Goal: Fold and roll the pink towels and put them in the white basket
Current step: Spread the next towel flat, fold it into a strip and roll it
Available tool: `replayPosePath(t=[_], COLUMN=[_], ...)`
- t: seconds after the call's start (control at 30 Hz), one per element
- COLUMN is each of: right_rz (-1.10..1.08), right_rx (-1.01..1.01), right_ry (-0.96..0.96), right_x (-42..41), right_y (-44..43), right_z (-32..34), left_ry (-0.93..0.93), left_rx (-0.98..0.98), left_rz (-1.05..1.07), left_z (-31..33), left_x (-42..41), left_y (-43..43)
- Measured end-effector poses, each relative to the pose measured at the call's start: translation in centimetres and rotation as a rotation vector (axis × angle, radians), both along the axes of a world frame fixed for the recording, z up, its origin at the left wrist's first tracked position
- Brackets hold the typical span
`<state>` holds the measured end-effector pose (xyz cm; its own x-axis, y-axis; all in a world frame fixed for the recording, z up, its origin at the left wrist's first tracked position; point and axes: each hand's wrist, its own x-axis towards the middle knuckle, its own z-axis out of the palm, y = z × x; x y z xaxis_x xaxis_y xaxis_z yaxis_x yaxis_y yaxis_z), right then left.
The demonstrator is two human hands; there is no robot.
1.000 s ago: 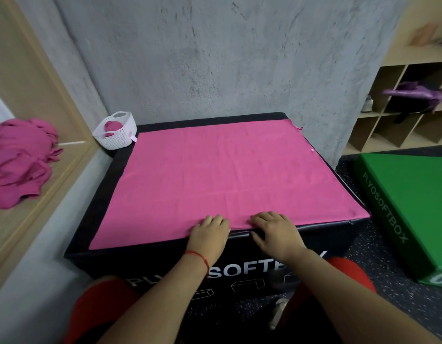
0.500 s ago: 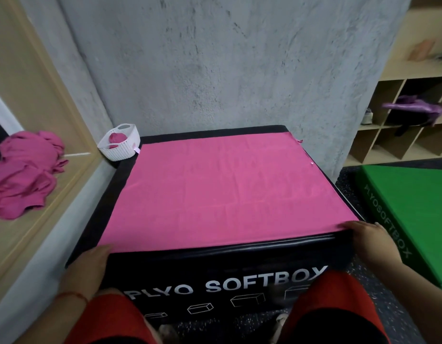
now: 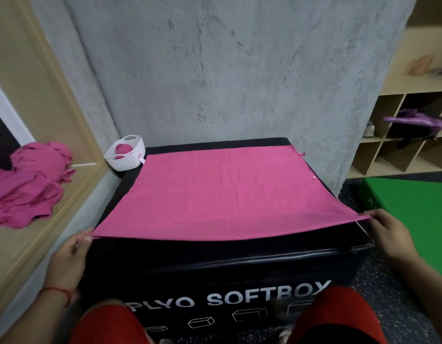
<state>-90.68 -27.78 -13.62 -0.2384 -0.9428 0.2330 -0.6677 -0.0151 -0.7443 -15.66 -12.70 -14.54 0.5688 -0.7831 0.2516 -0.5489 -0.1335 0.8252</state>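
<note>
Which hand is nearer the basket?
Left. The left hand pinches the towel at its near-left corner, on the same side as the basket; the right hand pinches the near-right corner, diagonally across from it.

Matt pink cloth towel (image 3: 222, 194) on glossy blk vinyl-look bench (image 3: 227, 259); wht plastic basket (image 3: 129, 162), woven texture, at 10 o'clock; rough grey concrete wall (image 3: 239, 70) at 12.

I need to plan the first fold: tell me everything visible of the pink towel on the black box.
The pink towel is a plain sheet of soft-looking cloth, spread flat and covering most of the black box. Its near edge is lifted off the box and stretched taut: the left hand pinches the near left corner, the right hand the near right corner. A small loop shows at the far right corner, a pale tag at the far left.
</note>
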Motion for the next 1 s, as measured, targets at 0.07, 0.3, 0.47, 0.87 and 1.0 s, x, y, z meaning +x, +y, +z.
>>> replayPosePath(t=[0.07, 0.3, 0.47, 0.87, 1.0], right_rz=[0.021, 0.016, -0.013, -0.070, -0.105], right_rx=[-0.039, -0.083, -0.129, -0.258, -0.263], right_ry=[-0.154, -0.585, -0.633, -0.372, -0.348], right_x=[-0.4, 0.3, 0.3, 2.4, 3.8], right_y=[0.0, 0.7, 1.2, -2.4, -5.0], right_z=[0.4, 3.5, 4.8, 5.3, 5.9], left_ry=[0.000, 0.022, 0.063, -0.047, -0.011], left_rx=[-0.006, -0.163, -0.209, -0.146, -0.144], left_rz=[0.001, 0.054, 0.062, 0.108, 0.158], left_z=[0.6, 6.3, 7.6, 5.7, 6.0], left_x=[0.0, -2.1, -2.2, -0.1, 0.0], left_y=[0.1, -0.5, -0.7, -1.6, -3.8])
